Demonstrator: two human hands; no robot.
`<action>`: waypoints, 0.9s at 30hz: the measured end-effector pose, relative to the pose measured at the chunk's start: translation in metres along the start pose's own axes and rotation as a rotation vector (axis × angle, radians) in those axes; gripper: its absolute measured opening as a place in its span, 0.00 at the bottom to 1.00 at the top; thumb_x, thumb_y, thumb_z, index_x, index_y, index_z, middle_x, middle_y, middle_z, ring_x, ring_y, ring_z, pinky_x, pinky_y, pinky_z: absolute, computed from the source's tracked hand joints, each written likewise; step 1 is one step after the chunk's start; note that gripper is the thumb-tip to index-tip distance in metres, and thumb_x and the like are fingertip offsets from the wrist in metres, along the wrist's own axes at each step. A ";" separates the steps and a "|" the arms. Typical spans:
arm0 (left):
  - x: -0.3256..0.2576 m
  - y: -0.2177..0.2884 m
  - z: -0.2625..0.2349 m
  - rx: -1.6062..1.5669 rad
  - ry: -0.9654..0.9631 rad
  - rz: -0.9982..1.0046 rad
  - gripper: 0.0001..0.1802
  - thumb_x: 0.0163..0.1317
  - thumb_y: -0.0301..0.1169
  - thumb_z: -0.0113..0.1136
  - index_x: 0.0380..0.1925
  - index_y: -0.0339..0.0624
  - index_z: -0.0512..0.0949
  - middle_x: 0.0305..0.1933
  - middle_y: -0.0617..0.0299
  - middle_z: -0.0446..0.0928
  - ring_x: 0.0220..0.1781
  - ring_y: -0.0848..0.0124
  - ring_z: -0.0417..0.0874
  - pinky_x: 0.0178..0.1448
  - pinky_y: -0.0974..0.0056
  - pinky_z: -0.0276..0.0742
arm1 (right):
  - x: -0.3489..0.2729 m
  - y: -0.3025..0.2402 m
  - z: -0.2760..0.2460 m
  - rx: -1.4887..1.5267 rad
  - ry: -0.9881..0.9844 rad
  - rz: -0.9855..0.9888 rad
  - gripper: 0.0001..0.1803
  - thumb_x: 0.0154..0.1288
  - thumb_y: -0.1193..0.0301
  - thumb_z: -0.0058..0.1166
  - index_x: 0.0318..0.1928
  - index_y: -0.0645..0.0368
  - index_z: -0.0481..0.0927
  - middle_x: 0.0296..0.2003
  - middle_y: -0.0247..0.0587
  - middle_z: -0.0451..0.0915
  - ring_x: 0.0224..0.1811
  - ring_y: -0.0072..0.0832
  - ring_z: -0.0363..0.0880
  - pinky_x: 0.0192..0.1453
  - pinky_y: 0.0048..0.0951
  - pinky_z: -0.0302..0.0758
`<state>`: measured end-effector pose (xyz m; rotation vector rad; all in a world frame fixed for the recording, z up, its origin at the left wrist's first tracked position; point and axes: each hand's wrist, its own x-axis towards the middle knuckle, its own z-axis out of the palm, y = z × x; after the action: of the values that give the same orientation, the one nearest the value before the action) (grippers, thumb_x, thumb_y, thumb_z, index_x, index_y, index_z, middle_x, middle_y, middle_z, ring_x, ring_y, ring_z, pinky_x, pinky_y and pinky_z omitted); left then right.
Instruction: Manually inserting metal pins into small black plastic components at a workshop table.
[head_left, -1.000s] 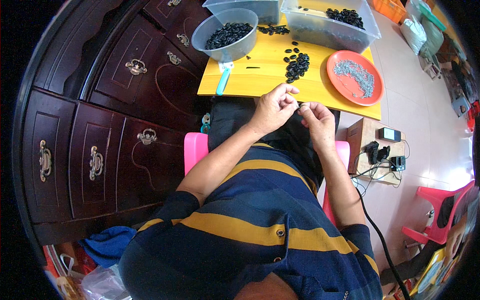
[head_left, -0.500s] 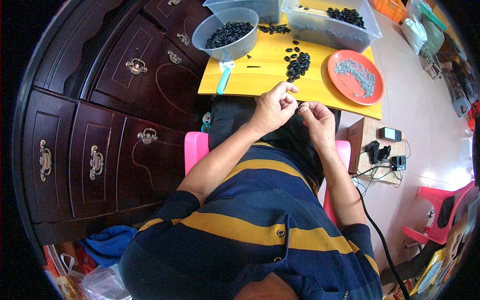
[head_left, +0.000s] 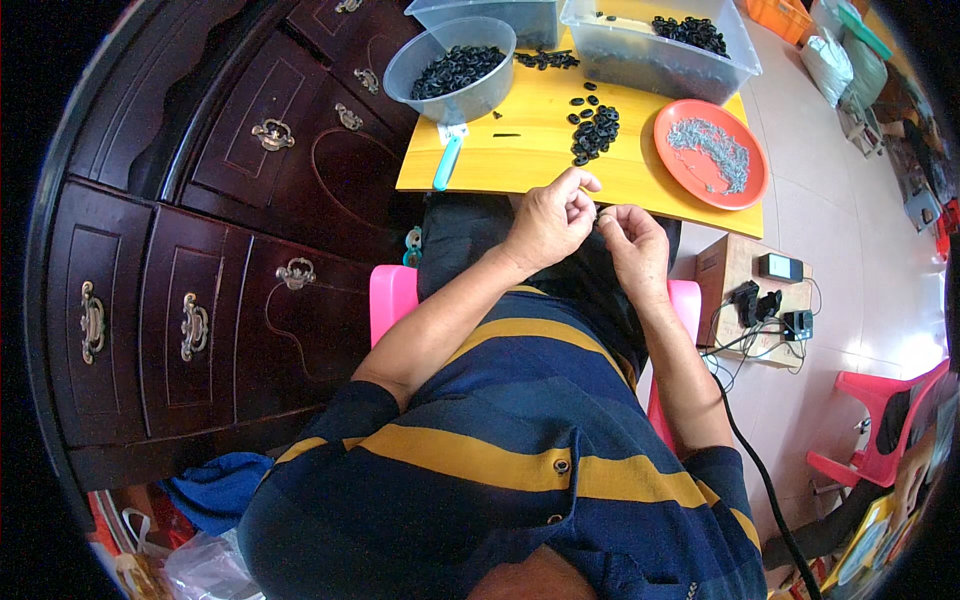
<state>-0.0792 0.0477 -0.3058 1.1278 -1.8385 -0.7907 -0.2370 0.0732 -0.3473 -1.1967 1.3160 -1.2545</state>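
Just off the table's near edge, over my lap, my left hand [head_left: 552, 222] and my right hand [head_left: 636, 240] meet fingertip to fingertip. Both are closed in a pinch. A small dark piece [head_left: 599, 213] shows between them, mostly covered by the fingers, and its kind is too small to tell. Beyond my hands lies a loose pile of small black oval rings [head_left: 597, 131] on the yellow table [head_left: 540, 165]. To their right rests a red plate [head_left: 684, 181] bearing many thin silvery metal pieces [head_left: 722, 150].
A round clear tub [head_left: 405, 92] of black parts stands at the far left, beside a turquoise-handled tool [head_left: 448, 163]. Clear bins [head_left: 660, 78] fill the table's far side. Dark wooden cabinets [head_left: 270, 190] flank the left; a wooden box [head_left: 735, 255] with cables stands right.
My hands stay together in almost the same place, with only slight finger movement. The things on the table have not moved.
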 end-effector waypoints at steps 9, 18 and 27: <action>0.002 0.001 0.005 -0.058 0.028 -0.016 0.11 0.59 0.19 0.59 0.41 0.38 0.74 0.21 0.65 0.74 0.22 0.78 0.77 0.30 0.69 0.74 | 0.002 0.004 0.001 0.035 0.022 0.017 0.07 0.66 0.71 0.60 0.39 0.64 0.82 0.31 0.29 0.83 0.32 0.13 0.77 0.41 0.20 0.76; 0.005 -0.012 -0.015 -0.216 -0.124 -0.107 0.16 0.64 0.22 0.60 0.52 0.35 0.75 0.31 0.69 0.80 0.32 0.84 0.78 0.38 0.75 0.75 | 0.001 -0.012 0.000 0.263 -0.022 0.089 0.06 0.69 0.71 0.59 0.39 0.60 0.81 0.30 0.28 0.81 0.27 0.14 0.73 0.34 0.18 0.71; 0.019 -0.034 -0.023 0.172 0.076 -0.015 0.14 0.60 0.25 0.60 0.47 0.37 0.80 0.30 0.57 0.82 0.29 0.65 0.84 0.37 0.62 0.80 | 0.002 -0.017 -0.006 0.412 -0.027 0.123 0.07 0.70 0.68 0.58 0.41 0.59 0.80 0.33 0.32 0.82 0.27 0.15 0.72 0.33 0.17 0.68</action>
<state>-0.0502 0.0144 -0.3170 1.2637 -1.8636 -0.5982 -0.2424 0.0718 -0.3301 -0.8264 1.0292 -1.3341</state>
